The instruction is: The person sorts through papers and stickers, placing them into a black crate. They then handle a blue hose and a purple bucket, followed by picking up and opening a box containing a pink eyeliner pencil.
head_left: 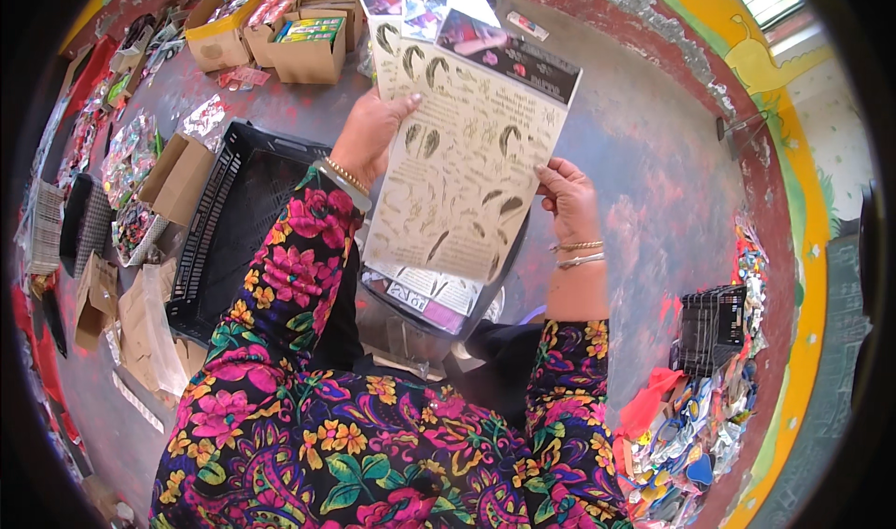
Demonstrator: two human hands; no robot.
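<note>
Black crate [233, 230], cardboard boxes [308, 53], packet pile [700, 436]

I hold a stack of feather-patterned sticker sheets [462, 160] up in front of me, my left hand [369, 137] gripping its left edge and my right hand [567, 198] its right edge. Below the stack sits a black plastic crate [229, 230] on the floor [653, 156], with open cardboard boxes [308, 48] farther off.
</note>
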